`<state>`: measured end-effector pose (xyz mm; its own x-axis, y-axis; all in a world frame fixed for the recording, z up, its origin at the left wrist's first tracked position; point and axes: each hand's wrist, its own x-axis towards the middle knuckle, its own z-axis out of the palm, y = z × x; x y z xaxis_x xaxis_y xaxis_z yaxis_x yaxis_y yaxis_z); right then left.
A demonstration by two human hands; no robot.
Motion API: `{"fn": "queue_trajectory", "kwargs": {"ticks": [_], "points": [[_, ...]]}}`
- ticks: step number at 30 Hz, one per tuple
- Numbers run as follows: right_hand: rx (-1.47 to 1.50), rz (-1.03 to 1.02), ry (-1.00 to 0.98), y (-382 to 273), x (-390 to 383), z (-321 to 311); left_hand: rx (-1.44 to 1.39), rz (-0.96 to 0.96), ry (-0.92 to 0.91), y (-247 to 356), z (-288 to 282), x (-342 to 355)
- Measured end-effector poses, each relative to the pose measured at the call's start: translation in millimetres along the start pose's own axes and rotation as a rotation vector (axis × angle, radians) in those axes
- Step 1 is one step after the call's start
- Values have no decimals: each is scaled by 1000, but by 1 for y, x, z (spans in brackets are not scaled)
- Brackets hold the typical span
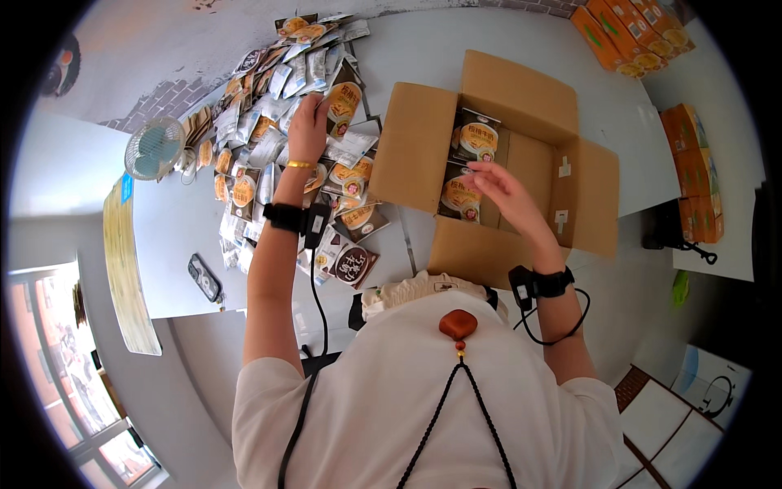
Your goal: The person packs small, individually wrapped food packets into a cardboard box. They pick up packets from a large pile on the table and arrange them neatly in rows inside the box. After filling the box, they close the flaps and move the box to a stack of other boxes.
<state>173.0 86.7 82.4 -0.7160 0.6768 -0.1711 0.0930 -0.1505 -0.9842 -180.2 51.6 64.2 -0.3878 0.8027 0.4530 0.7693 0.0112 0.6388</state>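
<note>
My left hand (308,130) is closed at the left edge of a brown and orange food packet (344,99), over a heap of packets. That packet has a round bowl picture on its front. Loose around it lie brown, orange and silver packets (352,178). My right hand (507,194) is over an open cardboard box (525,159), fingers spread and holding nothing. Inside the box, along its left side, two packets lie face up: a far packet (476,134) and a near packet (458,196), close to my right fingertips.
A small fan (155,148) stands left of the heap, and a phone (204,277) lies near the table's left edge. Orange cartons (631,37) stand at the far right, with more orange cartons (692,171) farther along the right side. Cables hang from both wrist bands.
</note>
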Motion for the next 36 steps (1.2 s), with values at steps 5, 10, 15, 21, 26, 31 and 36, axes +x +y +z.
{"fn": "queue_trajectory", "kwargs": {"ticks": [5, 10, 15, 21, 26, 31, 36], "points": [[244, -96, 33, -12, 22, 28, -839, -407, -274, 76, 3, -30], [720, -93, 289, -5, 38, 16, -1005, -356, -591, 118, 40, -62], [673, -65, 377, 9, 29, 1, -784, -521, -645, 133, 68, -62], [811, -40, 363, 31, 19, -15, -744, -498, -775, 125, 102, -62], [747, 55, 377, 50, -3, -15, -630, -460, -749, 121, 128, -68], [420, 75, 492, 82, -6, -34, -829, -513, -802, 127, 160, -70], [490, 148, 556, 110, 39, -91, -436, -324, -827, 130, 188, -51]]}}
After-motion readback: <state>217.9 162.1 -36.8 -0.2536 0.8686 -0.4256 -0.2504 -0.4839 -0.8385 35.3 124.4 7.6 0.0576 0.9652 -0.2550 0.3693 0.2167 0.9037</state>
